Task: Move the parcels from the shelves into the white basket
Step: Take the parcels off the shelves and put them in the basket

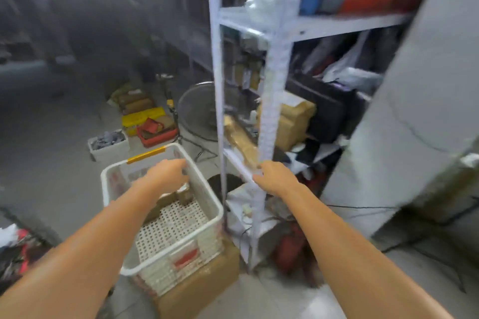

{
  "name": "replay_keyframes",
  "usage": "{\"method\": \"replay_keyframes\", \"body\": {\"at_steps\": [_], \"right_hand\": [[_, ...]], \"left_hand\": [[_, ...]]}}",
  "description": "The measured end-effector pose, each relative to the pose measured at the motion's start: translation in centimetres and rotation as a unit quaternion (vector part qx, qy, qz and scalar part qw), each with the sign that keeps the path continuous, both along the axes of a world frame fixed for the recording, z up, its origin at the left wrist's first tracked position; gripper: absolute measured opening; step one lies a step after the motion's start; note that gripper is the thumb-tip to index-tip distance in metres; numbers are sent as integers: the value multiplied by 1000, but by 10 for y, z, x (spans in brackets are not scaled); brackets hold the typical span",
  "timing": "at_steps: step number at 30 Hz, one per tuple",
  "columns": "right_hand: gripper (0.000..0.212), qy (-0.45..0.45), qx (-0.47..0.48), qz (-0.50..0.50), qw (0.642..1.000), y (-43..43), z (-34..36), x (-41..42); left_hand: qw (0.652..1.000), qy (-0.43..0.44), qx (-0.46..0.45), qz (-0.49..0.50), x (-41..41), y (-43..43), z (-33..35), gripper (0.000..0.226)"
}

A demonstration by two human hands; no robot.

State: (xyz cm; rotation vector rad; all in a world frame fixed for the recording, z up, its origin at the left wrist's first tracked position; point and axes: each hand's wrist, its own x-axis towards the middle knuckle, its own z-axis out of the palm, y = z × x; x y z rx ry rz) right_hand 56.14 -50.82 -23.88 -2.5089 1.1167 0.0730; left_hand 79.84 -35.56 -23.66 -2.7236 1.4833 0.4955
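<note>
My left hand (166,176) hangs slack over the white basket (104,186); right hand (274,176) grip indiscernible. I judge the tilted parcel (239,137) may slide off its shelf (234,159).

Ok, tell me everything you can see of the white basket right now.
The white basket is rectangular plastic, with a perforated floor, latticed walls, a yellow strip on its far rim and a red label on its near wall. It sits upright on a brown cardboard box beside the shelf post. Brown parcels lie at its far end, under the left hand; whether the hand touches the rim is unclear.
</note>
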Motion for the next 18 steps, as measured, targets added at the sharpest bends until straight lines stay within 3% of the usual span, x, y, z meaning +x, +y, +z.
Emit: {"method": "replay_keyframes", "body": {"at_steps": [4,8,14,18], "right_hand": [[44,-31,-41,-117,992,-43,37,-125],[46,-19,-52,-254,966,-68,68,-258],[39,-28,-79,-461,884,-46,96,-441],[43,-18,-89,-570,816,-6,110,-520]], "left_hand": [[993,-7,-55,-105,-109,-74,25,43],[962,8,-83,-260,-229,-149,46,42],[903,27,-102,-416,-386,-252,81,48],[842,54,-129,-521,-484,-300,91,42]]}}
